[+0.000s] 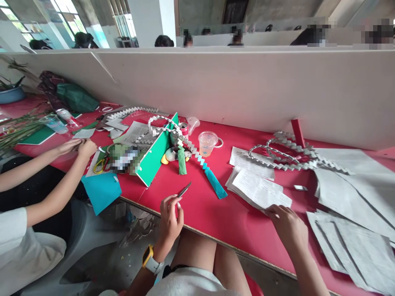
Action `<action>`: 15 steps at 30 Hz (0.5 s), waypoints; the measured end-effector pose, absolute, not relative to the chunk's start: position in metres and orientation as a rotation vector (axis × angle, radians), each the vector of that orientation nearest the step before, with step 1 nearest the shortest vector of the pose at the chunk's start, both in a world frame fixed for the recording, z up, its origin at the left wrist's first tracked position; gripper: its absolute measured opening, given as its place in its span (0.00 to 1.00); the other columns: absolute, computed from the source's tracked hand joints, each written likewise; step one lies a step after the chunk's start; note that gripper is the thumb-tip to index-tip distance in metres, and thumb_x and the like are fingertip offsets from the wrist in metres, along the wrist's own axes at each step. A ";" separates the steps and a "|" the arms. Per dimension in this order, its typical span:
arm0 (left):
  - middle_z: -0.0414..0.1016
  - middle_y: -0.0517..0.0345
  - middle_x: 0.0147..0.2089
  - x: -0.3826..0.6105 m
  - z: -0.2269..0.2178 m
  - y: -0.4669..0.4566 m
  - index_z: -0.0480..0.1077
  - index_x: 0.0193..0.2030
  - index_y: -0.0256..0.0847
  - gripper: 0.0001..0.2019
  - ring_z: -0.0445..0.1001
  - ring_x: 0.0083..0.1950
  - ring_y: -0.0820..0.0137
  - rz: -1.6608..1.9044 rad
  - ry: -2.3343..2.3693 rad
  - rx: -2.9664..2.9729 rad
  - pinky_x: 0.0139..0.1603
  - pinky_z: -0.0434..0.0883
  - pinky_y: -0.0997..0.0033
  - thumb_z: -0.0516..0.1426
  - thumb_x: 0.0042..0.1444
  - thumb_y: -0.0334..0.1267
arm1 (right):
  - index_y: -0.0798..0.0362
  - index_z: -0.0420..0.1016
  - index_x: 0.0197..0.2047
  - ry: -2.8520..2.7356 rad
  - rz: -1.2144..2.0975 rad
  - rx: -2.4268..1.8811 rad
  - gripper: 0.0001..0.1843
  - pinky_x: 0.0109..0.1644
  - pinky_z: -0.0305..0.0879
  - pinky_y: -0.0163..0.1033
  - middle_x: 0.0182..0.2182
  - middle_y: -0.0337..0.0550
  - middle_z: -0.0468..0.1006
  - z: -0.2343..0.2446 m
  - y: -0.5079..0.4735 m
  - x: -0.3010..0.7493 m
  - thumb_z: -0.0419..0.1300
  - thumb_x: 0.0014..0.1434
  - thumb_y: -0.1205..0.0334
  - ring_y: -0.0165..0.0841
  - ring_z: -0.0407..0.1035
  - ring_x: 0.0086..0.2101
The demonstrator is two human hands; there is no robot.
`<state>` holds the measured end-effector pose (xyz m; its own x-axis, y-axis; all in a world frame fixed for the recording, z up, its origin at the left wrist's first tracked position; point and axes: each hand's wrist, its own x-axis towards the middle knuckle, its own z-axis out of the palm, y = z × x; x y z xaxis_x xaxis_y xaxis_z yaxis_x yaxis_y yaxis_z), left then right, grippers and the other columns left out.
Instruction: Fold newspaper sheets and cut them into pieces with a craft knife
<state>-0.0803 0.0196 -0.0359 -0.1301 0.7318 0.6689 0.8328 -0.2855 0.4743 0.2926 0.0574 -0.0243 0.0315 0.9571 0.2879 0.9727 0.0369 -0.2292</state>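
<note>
My left hand (171,218), with a yellow-cased watch on its wrist, is closed on a small knife (185,189) whose blade points up and away over the table's front edge. My right hand (289,230) pinches the near corner of a stack of printed paper sheets (257,188) lying on the red table (210,218). Beyond the stack, a chain of folded paper (296,165) lies partly on another printed sheet (254,162). Between my hands rests a blue paper strip (216,184), joined to a folded chain that runs back toward the green board (157,154).
A clear plastic cup (207,144) and a soda can (184,130) stand behind the strip. Grey sheets (354,242) cover the right side. A pale partition (216,86) bounds the back. At left, a co-worker's hands (82,147) are near a blue sheet (102,191).
</note>
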 end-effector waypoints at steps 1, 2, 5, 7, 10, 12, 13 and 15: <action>0.70 0.45 0.48 -0.080 -0.035 0.022 0.68 0.50 0.40 0.13 0.71 0.51 0.62 -1.381 -1.815 -2.016 0.51 0.71 0.59 0.51 0.61 0.28 | 0.49 0.73 0.25 -1.920 -0.006 -1.954 0.18 0.22 0.53 0.35 0.26 0.43 0.76 -0.026 0.060 0.296 0.52 0.60 0.51 0.36 0.69 0.26; 0.70 0.46 0.48 -0.080 -0.034 0.024 0.68 0.50 0.40 0.13 0.71 0.50 0.62 -1.360 -1.825 -2.032 0.50 0.71 0.59 0.51 0.61 0.28 | 0.49 0.72 0.24 -1.875 0.048 -1.951 0.19 0.23 0.54 0.36 0.26 0.43 0.76 -0.028 0.063 0.300 0.53 0.59 0.47 0.36 0.69 0.26; 0.70 0.46 0.48 -0.077 -0.034 0.028 0.68 0.52 0.40 0.13 0.71 0.50 0.62 -1.276 -1.882 -2.066 0.50 0.72 0.58 0.52 0.62 0.29 | 0.50 0.71 0.23 -1.764 0.191 -1.910 0.23 0.25 0.59 0.37 0.26 0.43 0.77 -0.032 0.069 0.310 0.55 0.57 0.41 0.35 0.70 0.24; 0.70 0.46 0.49 -0.073 -0.036 0.028 0.67 0.53 0.40 0.13 0.72 0.50 0.62 -1.254 -1.908 -2.086 0.50 0.72 0.58 0.52 0.62 0.29 | 0.50 0.72 0.26 -1.743 0.159 -1.840 0.22 0.26 0.61 0.37 0.28 0.43 0.78 -0.028 0.068 0.312 0.53 0.60 0.43 0.35 0.71 0.25; 0.70 0.46 0.50 -0.063 -0.034 0.024 0.66 0.55 0.41 0.15 0.72 0.52 0.62 -1.290 -1.866 -2.132 0.50 0.74 0.60 0.53 0.62 0.29 | 0.52 0.75 0.35 -1.784 -0.206 -1.726 0.17 0.27 0.63 0.38 0.34 0.47 0.79 -0.010 0.059 0.300 0.50 0.65 0.51 0.36 0.73 0.29; 0.69 0.44 0.54 -0.053 -0.031 0.022 0.62 0.61 0.41 0.20 0.70 0.58 0.61 -1.309 -1.785 -2.197 0.53 0.74 0.60 0.53 0.62 0.30 | 0.53 0.75 0.38 -1.907 -0.429 -1.594 0.13 0.32 0.67 0.39 0.37 0.49 0.79 0.001 0.047 0.284 0.50 0.66 0.59 0.38 0.75 0.34; 0.68 0.42 0.57 -0.047 -0.029 0.021 0.58 0.64 0.42 0.23 0.68 0.61 0.60 -1.309 -1.739 -2.238 0.55 0.73 0.59 0.54 0.62 0.31 | 0.53 0.74 0.40 -2.012 -0.467 -1.495 0.12 0.38 0.69 0.41 0.38 0.50 0.79 0.004 0.040 0.274 0.49 0.66 0.64 0.40 0.75 0.39; 0.63 0.40 0.63 -0.035 -0.027 0.021 0.50 0.69 0.42 0.30 0.63 0.66 0.58 -1.294 -1.668 -2.327 0.58 0.72 0.58 0.54 0.63 0.33 | 0.54 0.73 0.43 -2.176 -0.476 -1.328 0.13 0.51 0.69 0.46 0.43 0.52 0.80 0.002 0.026 0.257 0.48 0.65 0.70 0.41 0.73 0.48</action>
<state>-0.0354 0.0207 -0.0270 0.0969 0.7864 0.6100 0.7863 -0.4362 0.4376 0.2569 0.0261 0.0024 -0.3672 0.7007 0.6117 0.8922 0.4513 0.0185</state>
